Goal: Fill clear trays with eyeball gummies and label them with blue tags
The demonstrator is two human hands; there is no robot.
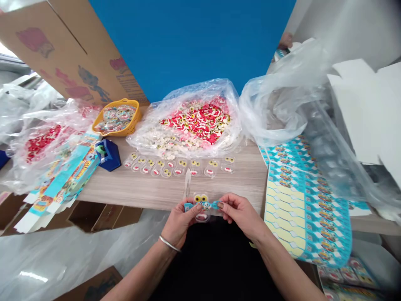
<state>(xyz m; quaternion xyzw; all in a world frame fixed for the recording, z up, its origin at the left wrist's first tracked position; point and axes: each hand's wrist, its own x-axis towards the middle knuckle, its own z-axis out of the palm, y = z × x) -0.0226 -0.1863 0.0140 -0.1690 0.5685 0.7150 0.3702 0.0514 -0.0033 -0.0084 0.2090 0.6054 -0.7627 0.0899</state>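
Note:
At the table's front edge, my left hand (pixel 181 219) pinches the left part of a small blue printed strip (pixel 205 205). My right hand (pixel 239 211) has its fingertips closed on the strip's right end. Behind the strip, a clear plastic blister (pixel 201 198) shows two yellow eye pieces above and a red-and-white mouth piece below; my left fingers also hold it. White tweezers (pixel 187 179) lie just beyond my left hand. Past them, a row of filled clear blisters (pixel 180 166) rests on the wooden table (pixel 140 188).
An open plastic bag (pixel 200 121) of red, white and yellow pieces lies behind the row. A yellow basket (pixel 133 121) and blue tape dispenser (pixel 109 154) stand left, near folded printed cartons (pixel 67 179). Blue-and-yellow sticker sheets (pixel 286 209) overhang the right front edge.

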